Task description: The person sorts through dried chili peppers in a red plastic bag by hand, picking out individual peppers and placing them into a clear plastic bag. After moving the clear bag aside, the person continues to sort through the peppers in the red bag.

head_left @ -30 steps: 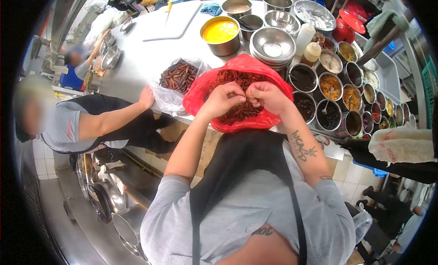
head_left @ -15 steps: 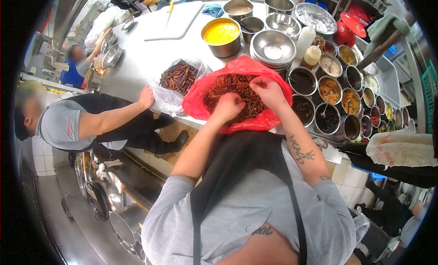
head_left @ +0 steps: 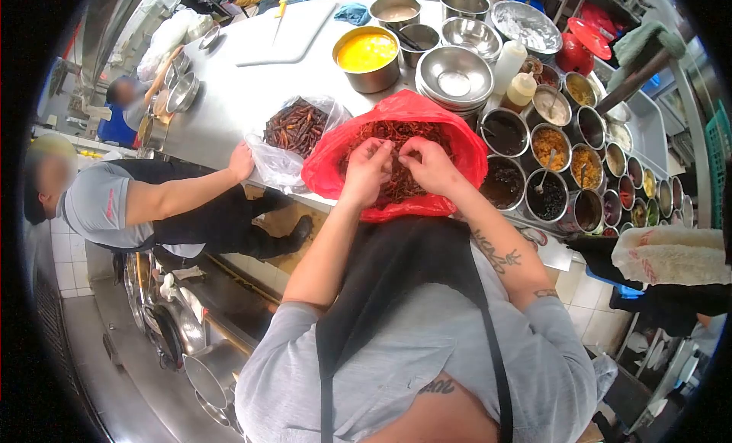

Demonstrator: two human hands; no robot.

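Observation:
A red plastic bag (head_left: 324, 165) lies wide open in front of me, full of dark red dried chillies (head_left: 404, 190), many of them in thin strips. Over its middle, my left hand (head_left: 369, 171) is closed in a pinch. My right hand (head_left: 431, 167) pinches close beside it, fingertips nearly meeting those of the left. Whatever is between the fingers is too small to make out. Left of the red bag, a clear plastic bag (head_left: 278, 168) holds darker whole dried chillies (head_left: 298, 127).
A co-worker's hand (head_left: 241, 162) rests at the table edge by the clear bag. Behind stand a pot of yellow liquid (head_left: 367, 58), stacked steel bowls (head_left: 456, 75) and a white cutting board (head_left: 293, 31) with a knife. Several seasoning containers (head_left: 549, 149) crowd the right side.
My left hand has risen from the chillies, and my right hand has moved left and down. They are now close together over the bag.

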